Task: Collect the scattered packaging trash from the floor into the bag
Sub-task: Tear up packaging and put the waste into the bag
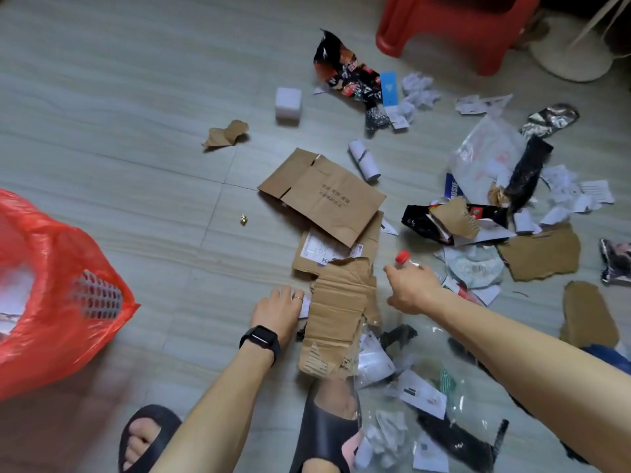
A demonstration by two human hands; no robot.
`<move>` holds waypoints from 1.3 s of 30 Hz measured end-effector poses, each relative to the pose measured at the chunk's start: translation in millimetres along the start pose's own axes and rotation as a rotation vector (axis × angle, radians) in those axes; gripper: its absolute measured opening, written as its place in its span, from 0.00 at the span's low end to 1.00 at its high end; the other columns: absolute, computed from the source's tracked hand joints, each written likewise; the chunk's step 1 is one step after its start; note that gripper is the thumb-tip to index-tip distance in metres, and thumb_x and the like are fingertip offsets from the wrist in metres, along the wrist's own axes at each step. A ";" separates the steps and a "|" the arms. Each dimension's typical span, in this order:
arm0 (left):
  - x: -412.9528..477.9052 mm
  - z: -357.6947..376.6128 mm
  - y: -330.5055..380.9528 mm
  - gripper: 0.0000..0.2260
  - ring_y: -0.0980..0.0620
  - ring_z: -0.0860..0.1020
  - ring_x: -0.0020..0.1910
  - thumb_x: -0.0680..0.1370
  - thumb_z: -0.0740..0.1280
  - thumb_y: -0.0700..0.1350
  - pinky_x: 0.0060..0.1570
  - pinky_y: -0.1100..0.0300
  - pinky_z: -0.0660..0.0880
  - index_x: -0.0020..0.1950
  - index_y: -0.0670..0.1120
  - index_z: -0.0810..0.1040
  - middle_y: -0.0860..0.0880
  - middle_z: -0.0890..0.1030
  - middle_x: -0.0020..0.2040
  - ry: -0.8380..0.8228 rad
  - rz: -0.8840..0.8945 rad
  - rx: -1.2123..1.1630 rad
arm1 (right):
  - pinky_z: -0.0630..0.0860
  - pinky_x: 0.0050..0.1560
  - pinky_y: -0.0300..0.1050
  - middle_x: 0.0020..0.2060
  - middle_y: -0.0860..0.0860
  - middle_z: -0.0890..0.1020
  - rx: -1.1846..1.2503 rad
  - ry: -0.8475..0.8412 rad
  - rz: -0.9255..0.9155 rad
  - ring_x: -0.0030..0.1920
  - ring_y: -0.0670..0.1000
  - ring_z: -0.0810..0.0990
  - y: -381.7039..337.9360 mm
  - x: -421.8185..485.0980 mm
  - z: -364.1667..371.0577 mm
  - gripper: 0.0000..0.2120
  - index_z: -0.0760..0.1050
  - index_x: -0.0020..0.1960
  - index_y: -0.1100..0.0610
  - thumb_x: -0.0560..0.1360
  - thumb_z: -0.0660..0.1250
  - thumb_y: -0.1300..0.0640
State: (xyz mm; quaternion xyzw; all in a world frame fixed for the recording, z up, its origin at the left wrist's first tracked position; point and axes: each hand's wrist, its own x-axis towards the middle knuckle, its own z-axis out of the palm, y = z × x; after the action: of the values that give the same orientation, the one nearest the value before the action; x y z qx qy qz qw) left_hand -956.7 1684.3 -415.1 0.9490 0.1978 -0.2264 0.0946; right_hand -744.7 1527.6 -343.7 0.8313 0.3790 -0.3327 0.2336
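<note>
Head view | red bag (pixel 51 268) left on floor (pixel 102 131), one white perforated piece (pixel 97 298) inside | left grip (pixel 278 310) at torn cardboard (pixel 341 312) edge, closure unclear | right grip (pixel 411 288) curled round one red-capped bottle (pixel 403 259) | packaging trash (pixel 324 196) strewn right of bag | one red stool (pixel 454 25)

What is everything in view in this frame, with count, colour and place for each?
plastic bag: one, red, far left, over a perforated basket
plastic stool: one, red, top right
foam cube: one, white, upper centre floor
flattened cardboard box: one, brown, centre
torn cardboard pieces: several, brown, centre and right
snack wrapper: one, black and red, below the stool
crumpled paper: many pieces, white, right side
clear bottle: one, red cap, right of centre, held
slippers: two, black, bottom, on the feet
smartwatch: one, black, left wrist
left hand: one, fingers at the torn cardboard's edge
right hand: one, fingers round the bottle
</note>
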 end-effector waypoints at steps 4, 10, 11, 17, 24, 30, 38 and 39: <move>-10.5 -11.0 -10.1 0.18 0.39 0.77 0.58 0.78 0.57 0.34 0.50 0.47 0.75 0.67 0.46 0.65 0.43 0.73 0.62 -0.077 -0.100 -0.087 | 0.79 0.50 0.49 0.53 0.52 0.80 0.098 0.027 -0.075 0.51 0.58 0.80 -3.2 -16.5 -23.5 0.10 0.79 0.52 0.49 0.76 0.61 0.57; -31.5 -84.6 -48.3 0.07 0.41 0.79 0.49 0.82 0.58 0.51 0.44 0.52 0.76 0.53 0.51 0.73 0.46 0.81 0.51 0.138 -0.290 -0.317 | 0.75 0.43 0.53 0.46 0.56 0.77 0.327 0.393 -0.073 0.44 0.60 0.75 -21.3 -44.5 -117.5 0.06 0.69 0.53 0.53 0.78 0.56 0.54; -39.8 -105.4 -60.4 0.07 0.42 0.79 0.49 0.82 0.59 0.52 0.43 0.53 0.76 0.53 0.52 0.74 0.47 0.81 0.51 0.193 -0.299 -0.315 | 0.74 0.42 0.53 0.44 0.56 0.76 0.351 0.446 -0.084 0.43 0.61 0.74 -30.5 -52.6 -131.6 0.06 0.68 0.53 0.54 0.78 0.55 0.55; -118.5 -231.5 -134.4 0.13 0.41 0.80 0.50 0.80 0.61 0.59 0.39 0.55 0.72 0.52 0.52 0.77 0.47 0.83 0.48 0.555 -0.402 -0.206 | 0.73 0.40 0.52 0.42 0.57 0.77 0.367 0.674 -0.203 0.41 0.61 0.75 -109.9 -100.6 -208.6 0.03 0.65 0.50 0.54 0.78 0.54 0.59; -256.4 -265.1 -236.9 0.08 0.39 0.79 0.52 0.78 0.61 0.47 0.46 0.51 0.75 0.56 0.52 0.75 0.48 0.80 0.55 0.706 -0.726 -0.134 | 0.70 0.41 0.50 0.48 0.62 0.80 0.413 0.833 -0.197 0.47 0.63 0.78 -201.1 -154.1 -242.7 0.06 0.67 0.53 0.56 0.76 0.56 0.60; -304.7 -211.5 -280.4 0.11 0.41 0.79 0.56 0.79 0.62 0.48 0.50 0.53 0.75 0.59 0.49 0.75 0.44 0.81 0.57 0.551 -0.838 -0.327 | 0.69 0.41 0.49 0.51 0.63 0.81 0.454 0.854 -0.298 0.48 0.64 0.78 -236.3 -167.1 -225.0 0.14 0.70 0.62 0.52 0.78 0.56 0.60; -284.1 -229.7 -240.3 0.27 0.46 0.69 0.70 0.77 0.66 0.49 0.69 0.55 0.66 0.74 0.46 0.66 0.45 0.67 0.72 0.551 -0.594 -0.557 | 0.78 0.52 0.51 0.41 0.44 0.85 0.858 0.835 -0.430 0.46 0.54 0.83 -246.9 -182.8 -231.6 0.10 0.73 0.54 0.43 0.77 0.56 0.53; -281.1 -237.8 -228.7 0.29 0.47 0.68 0.71 0.76 0.67 0.48 0.70 0.56 0.65 0.75 0.46 0.64 0.45 0.66 0.72 0.587 -0.551 -0.584 | 0.78 0.52 0.49 0.41 0.44 0.85 0.883 0.836 -0.443 0.47 0.53 0.83 -245.8 -187.0 -232.7 0.10 0.74 0.53 0.44 0.78 0.57 0.55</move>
State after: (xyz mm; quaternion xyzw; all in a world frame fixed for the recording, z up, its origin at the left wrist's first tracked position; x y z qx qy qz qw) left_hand -1189.5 1861.6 -95.2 0.8190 0.5147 0.0987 0.2336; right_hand -942.2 1736.3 -84.8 0.8108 0.4278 -0.1459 -0.3719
